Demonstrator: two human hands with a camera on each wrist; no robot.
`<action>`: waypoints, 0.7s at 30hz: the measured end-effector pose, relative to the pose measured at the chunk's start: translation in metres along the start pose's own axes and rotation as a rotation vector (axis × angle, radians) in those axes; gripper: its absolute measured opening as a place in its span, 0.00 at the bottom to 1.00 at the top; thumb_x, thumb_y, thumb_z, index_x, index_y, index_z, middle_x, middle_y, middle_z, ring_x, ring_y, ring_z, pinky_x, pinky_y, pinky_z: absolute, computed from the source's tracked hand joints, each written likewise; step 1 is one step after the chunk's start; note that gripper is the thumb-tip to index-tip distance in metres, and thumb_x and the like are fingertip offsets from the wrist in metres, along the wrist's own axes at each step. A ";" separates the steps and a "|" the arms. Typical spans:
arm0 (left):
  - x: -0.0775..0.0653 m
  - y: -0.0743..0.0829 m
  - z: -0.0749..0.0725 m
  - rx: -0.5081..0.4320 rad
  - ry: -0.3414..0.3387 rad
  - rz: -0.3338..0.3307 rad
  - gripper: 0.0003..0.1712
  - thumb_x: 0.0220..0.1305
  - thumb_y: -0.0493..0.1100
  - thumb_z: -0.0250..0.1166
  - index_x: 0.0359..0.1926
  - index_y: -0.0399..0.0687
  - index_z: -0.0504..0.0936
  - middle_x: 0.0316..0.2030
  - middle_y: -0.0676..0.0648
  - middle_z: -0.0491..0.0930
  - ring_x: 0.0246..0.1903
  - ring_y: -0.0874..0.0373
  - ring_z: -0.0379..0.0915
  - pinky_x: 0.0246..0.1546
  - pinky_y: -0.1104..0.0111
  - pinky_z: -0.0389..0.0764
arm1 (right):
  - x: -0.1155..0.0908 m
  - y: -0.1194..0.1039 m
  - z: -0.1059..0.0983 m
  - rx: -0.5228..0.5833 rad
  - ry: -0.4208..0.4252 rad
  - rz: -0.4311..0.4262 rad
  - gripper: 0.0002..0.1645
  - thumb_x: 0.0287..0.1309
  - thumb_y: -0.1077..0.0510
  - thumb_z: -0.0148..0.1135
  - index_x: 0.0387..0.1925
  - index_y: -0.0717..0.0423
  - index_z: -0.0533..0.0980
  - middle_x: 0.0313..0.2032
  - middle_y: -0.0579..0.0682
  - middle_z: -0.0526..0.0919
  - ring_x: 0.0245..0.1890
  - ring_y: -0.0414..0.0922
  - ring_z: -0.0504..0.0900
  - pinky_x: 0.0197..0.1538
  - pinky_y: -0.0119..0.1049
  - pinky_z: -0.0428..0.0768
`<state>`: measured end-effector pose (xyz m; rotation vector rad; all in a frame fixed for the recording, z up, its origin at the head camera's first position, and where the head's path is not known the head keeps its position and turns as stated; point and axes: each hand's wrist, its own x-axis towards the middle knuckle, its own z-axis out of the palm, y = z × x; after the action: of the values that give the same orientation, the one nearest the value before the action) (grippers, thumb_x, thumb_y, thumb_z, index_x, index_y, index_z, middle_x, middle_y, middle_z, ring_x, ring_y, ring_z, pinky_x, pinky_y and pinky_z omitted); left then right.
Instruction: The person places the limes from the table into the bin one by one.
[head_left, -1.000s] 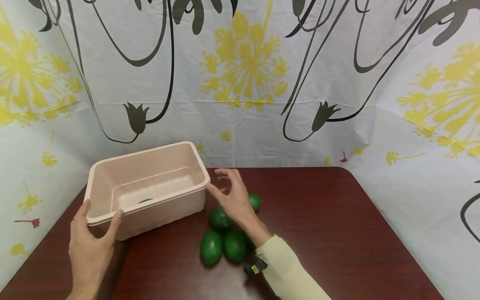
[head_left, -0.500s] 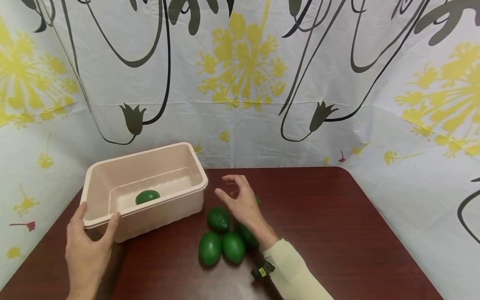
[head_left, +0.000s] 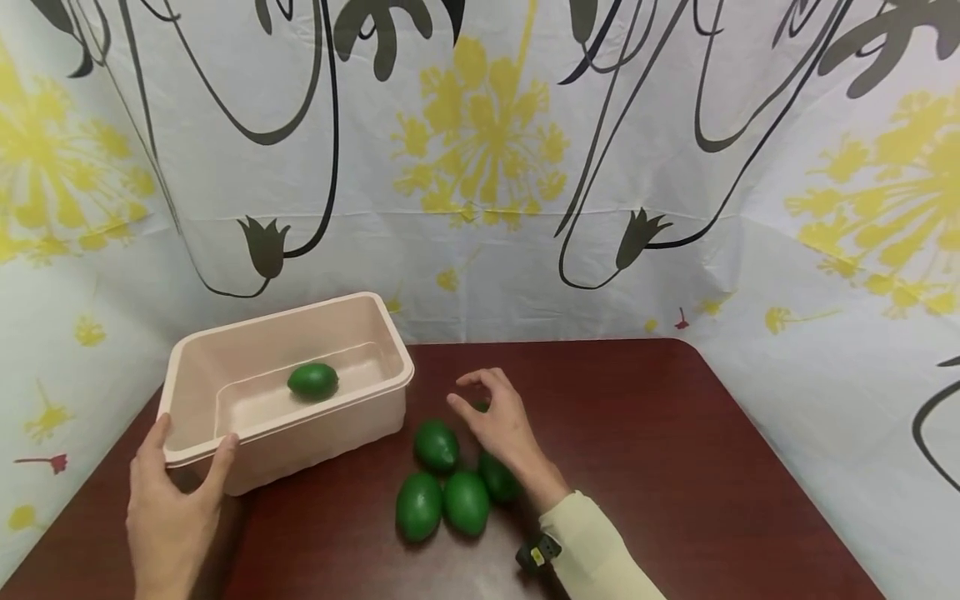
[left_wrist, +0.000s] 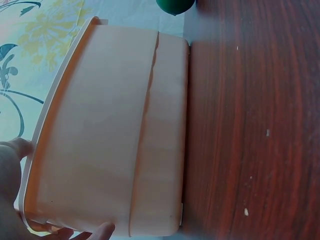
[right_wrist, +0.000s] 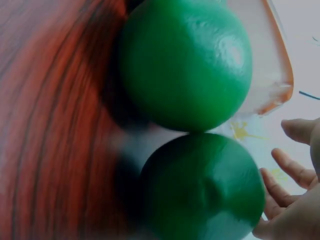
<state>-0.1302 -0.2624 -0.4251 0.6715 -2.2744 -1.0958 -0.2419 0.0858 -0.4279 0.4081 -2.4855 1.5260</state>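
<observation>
My left hand (head_left: 172, 508) grips the near left corner of a beige plastic bin (head_left: 330, 433), thumb on the rim and fingers round the end wall. Inside the bin lies one glossy green avocado (head_left: 312, 381) on its side. My right hand (head_left: 501, 421) hovers over a cluster of avocados with fingers loosely bent and nothing held. Two of them, a left avocado (head_left: 419, 507) and a middle avocado (head_left: 467, 503), sit side by side in front. Another avocado (head_left: 437, 447) lies behind these. An avocado (head_left: 498, 477) by my right wrist is partly covered, and one more shows behind the fingers.
Everything stands on a dark red-brown wooden table (head_left: 660, 467). A white curtain (head_left: 510, 283) with yellow and grey flower prints hangs right behind the table's back edge. A small black device (head_left: 538, 552) sits at my right wrist.
The avocado in the bin has come into view from behind the near wall and shifted right and back. My right hand has drawn away from the bin, rightward and nearer. The left hand keeps its grip.
</observation>
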 end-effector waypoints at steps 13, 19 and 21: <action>0.000 0.001 0.000 -0.011 -0.009 0.007 0.52 0.67 0.61 0.67 0.84 0.59 0.51 0.78 0.34 0.59 0.77 0.31 0.55 0.72 0.33 0.57 | -0.001 0.013 -0.022 -0.109 0.006 0.072 0.15 0.65 0.51 0.72 0.51 0.49 0.82 0.52 0.51 0.79 0.58 0.52 0.82 0.62 0.52 0.81; -0.001 0.000 -0.001 -0.015 -0.007 0.011 0.52 0.67 0.61 0.67 0.84 0.59 0.51 0.77 0.32 0.60 0.77 0.30 0.55 0.72 0.32 0.56 | -0.002 0.018 -0.027 -0.121 -0.004 0.095 0.19 0.64 0.51 0.73 0.53 0.53 0.82 0.53 0.54 0.78 0.60 0.55 0.81 0.62 0.53 0.81; -0.001 0.000 -0.001 -0.009 -0.008 0.005 0.52 0.68 0.61 0.67 0.84 0.58 0.51 0.77 0.32 0.60 0.77 0.30 0.55 0.73 0.32 0.56 | -0.003 0.020 -0.028 -0.126 -0.007 0.106 0.19 0.64 0.51 0.73 0.53 0.54 0.82 0.54 0.54 0.78 0.60 0.55 0.81 0.62 0.53 0.81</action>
<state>-0.1286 -0.2624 -0.4245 0.6581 -2.2760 -1.1074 -0.2452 0.1197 -0.4333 0.2653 -2.6303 1.3958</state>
